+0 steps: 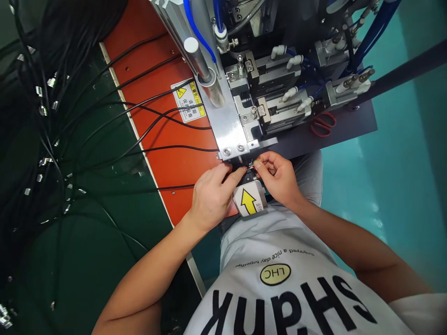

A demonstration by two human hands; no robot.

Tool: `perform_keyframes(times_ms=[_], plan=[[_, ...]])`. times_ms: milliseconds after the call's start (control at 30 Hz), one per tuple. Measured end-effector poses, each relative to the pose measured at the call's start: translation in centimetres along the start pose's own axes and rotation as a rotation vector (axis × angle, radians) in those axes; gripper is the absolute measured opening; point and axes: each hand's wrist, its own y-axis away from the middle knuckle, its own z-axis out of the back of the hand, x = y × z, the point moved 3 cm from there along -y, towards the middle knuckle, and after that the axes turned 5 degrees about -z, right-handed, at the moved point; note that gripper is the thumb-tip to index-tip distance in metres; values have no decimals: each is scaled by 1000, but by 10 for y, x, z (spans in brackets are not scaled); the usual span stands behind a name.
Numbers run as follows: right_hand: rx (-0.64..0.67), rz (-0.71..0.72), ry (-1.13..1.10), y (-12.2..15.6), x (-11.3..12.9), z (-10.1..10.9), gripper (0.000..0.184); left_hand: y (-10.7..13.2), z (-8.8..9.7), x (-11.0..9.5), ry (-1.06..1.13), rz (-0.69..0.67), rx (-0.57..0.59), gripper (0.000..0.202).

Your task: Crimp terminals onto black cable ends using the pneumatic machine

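At the front of the machine [226,128], both hands come close together. My left hand [213,195] is closed, its thumb stretched toward the small black fixture. A black cable [178,187] runs in from the left and disappears beneath this hand; its fingers seem to hold it, though the grip is mostly hidden. My right hand [277,179] pinches with thumb and forefinger at thin coloured wires [251,165] just beyond the left thumb tip. The wires' exact ends are too small to make out. Below the fingers sits a white plate with a yellow arrow [248,201].
Several black cables [164,111] cross the orange base [157,163] past a warning label [188,100]. A large bundle of cables with metal connectors [44,100] lies on the green mat [115,274] at left. Red-handled scissors [323,124] lie on the grey plate at right.
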Motion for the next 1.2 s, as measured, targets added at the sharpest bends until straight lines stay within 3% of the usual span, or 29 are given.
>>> perform_keyframes(times_ms=[300, 467, 667, 1200], plan=[[112, -79, -94, 2, 1, 12, 23, 0, 0, -1, 28, 39, -1, 34], [-71, 169, 112, 16, 11, 15, 11, 2, 0, 0, 78, 52, -11, 34], [-73, 289, 187, 17, 19, 9, 6, 4, 0, 2, 112, 67, 2, 34], [12, 247, 218, 8, 20, 13, 8, 1, 2, 2, 125, 79, 6, 33]])
